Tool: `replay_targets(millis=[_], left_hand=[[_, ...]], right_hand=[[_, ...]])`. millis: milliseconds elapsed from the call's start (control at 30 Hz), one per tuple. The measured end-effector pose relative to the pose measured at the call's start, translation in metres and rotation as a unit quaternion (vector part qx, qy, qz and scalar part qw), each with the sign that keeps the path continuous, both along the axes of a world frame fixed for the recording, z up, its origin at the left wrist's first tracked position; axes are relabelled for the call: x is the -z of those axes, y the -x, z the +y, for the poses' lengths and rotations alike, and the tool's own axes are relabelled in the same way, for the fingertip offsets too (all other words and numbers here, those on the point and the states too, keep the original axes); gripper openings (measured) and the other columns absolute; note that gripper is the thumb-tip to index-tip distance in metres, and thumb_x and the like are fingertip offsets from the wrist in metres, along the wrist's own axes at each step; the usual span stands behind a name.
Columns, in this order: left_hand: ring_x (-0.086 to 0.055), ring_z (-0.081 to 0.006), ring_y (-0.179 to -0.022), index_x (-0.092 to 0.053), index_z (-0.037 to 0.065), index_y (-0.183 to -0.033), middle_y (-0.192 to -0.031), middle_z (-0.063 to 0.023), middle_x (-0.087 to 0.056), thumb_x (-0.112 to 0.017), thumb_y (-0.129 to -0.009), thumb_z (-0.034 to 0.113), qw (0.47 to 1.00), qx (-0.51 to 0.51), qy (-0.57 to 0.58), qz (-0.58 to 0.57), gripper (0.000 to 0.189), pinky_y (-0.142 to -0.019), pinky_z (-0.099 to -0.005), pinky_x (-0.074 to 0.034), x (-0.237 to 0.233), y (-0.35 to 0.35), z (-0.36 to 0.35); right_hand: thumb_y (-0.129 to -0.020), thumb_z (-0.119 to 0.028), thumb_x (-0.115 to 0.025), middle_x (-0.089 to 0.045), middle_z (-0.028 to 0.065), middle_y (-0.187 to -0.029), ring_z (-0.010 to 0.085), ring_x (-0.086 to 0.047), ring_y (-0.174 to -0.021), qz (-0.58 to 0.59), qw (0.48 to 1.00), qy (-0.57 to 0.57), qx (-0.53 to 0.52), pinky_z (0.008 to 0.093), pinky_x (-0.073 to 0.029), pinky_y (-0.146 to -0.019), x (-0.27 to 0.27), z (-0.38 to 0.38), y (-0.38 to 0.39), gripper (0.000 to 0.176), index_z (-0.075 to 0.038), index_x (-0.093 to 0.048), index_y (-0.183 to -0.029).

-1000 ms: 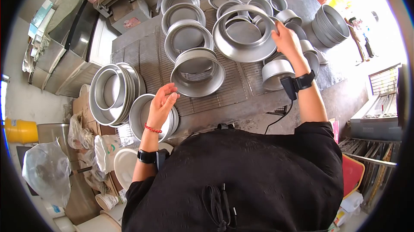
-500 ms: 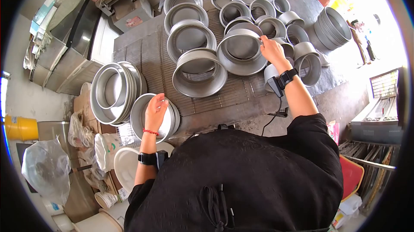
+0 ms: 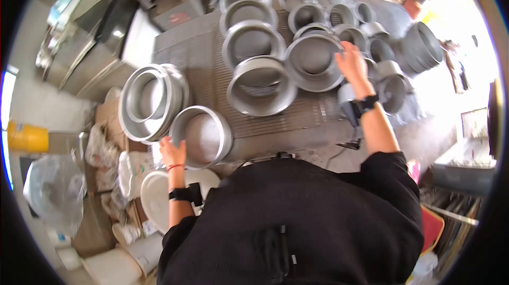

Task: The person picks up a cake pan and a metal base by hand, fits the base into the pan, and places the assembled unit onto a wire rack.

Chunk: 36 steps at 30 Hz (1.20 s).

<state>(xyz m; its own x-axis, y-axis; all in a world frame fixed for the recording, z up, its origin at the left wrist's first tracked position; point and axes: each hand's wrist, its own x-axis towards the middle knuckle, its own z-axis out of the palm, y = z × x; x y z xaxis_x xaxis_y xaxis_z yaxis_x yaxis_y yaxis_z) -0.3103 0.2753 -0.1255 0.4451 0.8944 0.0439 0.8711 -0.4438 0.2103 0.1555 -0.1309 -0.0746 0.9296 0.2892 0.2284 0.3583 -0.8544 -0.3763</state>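
Note:
Round metal cake pans cover the work table. My left hand is at the left rim of a stack of pans near the front edge, fingers and thumb apart; motion blur hides whether it touches the rim. Over on the right, my right hand is beside the right rim of a large pan, which has a smaller round shape inside. Its fingers are spread and hold nothing. A tilted deep pan stands just left of that one.
A taller pan stack with a smaller ring inside sits at the left. Several small pans crowd the right side, and a nested stack leans at the far right. Wire racks lie under the pans. White buckets stand below left.
My left hand has gone from over the stack's inside to its left rim. My right hand has loosened from the large pan's rim, fingers opening. The whole view has shifted slightly.

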Motion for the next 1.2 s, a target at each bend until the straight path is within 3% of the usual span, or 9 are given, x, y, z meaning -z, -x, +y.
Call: replay_targets(millis=[133,267,400,667,867,900,1000,1033,1200], left_hand=[[-0.052,-0.0362,-0.118,-0.054,0.000,-0.121,-0.124,-0.0198,-0.056,-0.077,-0.076,0.032,0.998,-0.044,0.015,-0.035,0.060,-0.101,-0.0443,-0.043,0.007,0.011,0.005],[-0.063,-0.0403,-0.098,-0.055,0.003,-0.105,-0.105,-0.0196,-0.066,-0.071,-0.080,0.030,0.995,-0.080,0.064,-0.015,0.040,-0.084,-0.0480,-0.050,0.025,0.022,0.020],[-0.064,-0.0370,-0.083,-0.058,0.003,-0.087,-0.084,-0.0182,-0.066,-0.073,-0.075,0.029,0.993,-0.067,0.094,-0.007,0.033,-0.075,-0.0443,-0.049,0.017,0.023,0.028],[-0.064,-0.0332,-0.074,-0.055,0.003,-0.079,-0.073,-0.0176,-0.063,-0.069,-0.076,0.026,0.989,-0.048,0.137,-0.036,0.027,-0.068,-0.0423,-0.049,0.002,0.035,0.018],[-0.056,-0.0329,-0.063,-0.052,0.002,-0.079,-0.067,-0.0176,-0.055,-0.066,-0.076,0.023,0.982,0.049,0.123,-0.138,0.025,-0.062,-0.0417,-0.044,-0.012,0.040,0.030],[-0.052,-0.0254,-0.061,-0.051,0.002,-0.076,-0.064,-0.0105,-0.053,-0.064,-0.077,0.019,0.975,0.073,0.140,-0.155,0.022,-0.060,-0.0372,-0.043,-0.018,0.040,0.034],[-0.055,-0.0173,-0.061,-0.054,0.002,-0.076,-0.059,-0.0044,-0.050,-0.064,-0.076,0.016,0.920,0.104,0.230,-0.298,0.018,-0.059,-0.0339,-0.043,-0.028,0.039,0.056],[-0.055,-0.0097,-0.070,-0.058,0.002,-0.090,-0.072,-0.0008,-0.056,-0.065,-0.078,0.015,0.890,0.091,0.297,-0.333,0.019,-0.059,-0.0296,-0.043,-0.031,0.036,0.064],[-0.056,-0.0208,-0.111,-0.039,0.003,-0.138,-0.127,-0.0111,-0.052,-0.065,-0.086,0.029,0.647,0.074,0.610,-0.451,0.064,-0.088,-0.0344,-0.050,-0.077,0.026,0.061]], right_hand=[[-0.091,-0.020,-0.062,-0.065,0.0142,-0.112,0.0310,-0.064,-0.105,-0.077,0.982,-0.131,-0.114,0.0426,-0.052,-0.083,-0.007,0.023,0.012,0.031,-0.010,-0.060,-0.120],[-0.094,-0.010,-0.058,-0.067,0.0097,-0.099,0.0129,-0.065,-0.066,0.049,0.936,-0.263,-0.228,0.0268,-0.052,-0.061,-0.036,0.071,0.064,0.021,-0.006,-0.063,-0.115],[-0.095,-0.010,-0.059,-0.065,0.0034,-0.082,0.0086,-0.062,-0.068,0.223,0.872,-0.269,-0.342,0.0262,-0.052,-0.060,-0.054,0.116,0.141,0.019,-0.005,-0.063,-0.112],[-0.087,-0.029,-0.066,-0.068,0.0145,-0.077,0.0303,-0.067,-0.074,0.403,0.804,-0.070,-0.432,0.0415,-0.051,-0.068,0.009,0.204,0.239,0.041,-0.001,-0.052,-0.114],[-0.083,-0.028,-0.071,-0.067,0.0169,-0.080,0.0368,-0.066,-0.077,0.260,0.895,-0.045,-0.360,0.0467,-0.050,-0.072,0.041,0.236,0.264,0.041,-0.003,-0.047,-0.104],[-0.082,-0.022,-0.071,-0.066,0.0160,-0.079,0.0358,-0.065,-0.077,0.302,0.893,-0.082,-0.323,0.0449,-0.050,-0.073,0.042,0.236,0.266,0.037,-0.001,-0.050,-0.104],[-0.081,-0.017,-0.068,-0.064,0.0153,-0.078,0.0333,-0.065,-0.075,0.300,0.888,-0.176,-0.299,0.0418,-0.049,-0.070,0.055,0.241,0.261,0.030,0.000,-0.052,-0.101],[-0.081,-0.015,-0.065,-0.063,0.0139,-0.076,0.0299,-0.063,-0.071,0.274,0.887,-0.220,-0.300,0.0389,-0.049,-0.068,0.037,0.241,0.267,0.026,0.001,-0.054,-0.099],[-0.083,-0.015,-0.065,-0.060,0.0110,-0.072,0.0222,-0.061,-0.067,0.170,0.916,-0.260,-0.256,0.0373,-0.048,-0.065,-0.026,0.237,0.296,0.029,0.000,-0.055,-0.105]])
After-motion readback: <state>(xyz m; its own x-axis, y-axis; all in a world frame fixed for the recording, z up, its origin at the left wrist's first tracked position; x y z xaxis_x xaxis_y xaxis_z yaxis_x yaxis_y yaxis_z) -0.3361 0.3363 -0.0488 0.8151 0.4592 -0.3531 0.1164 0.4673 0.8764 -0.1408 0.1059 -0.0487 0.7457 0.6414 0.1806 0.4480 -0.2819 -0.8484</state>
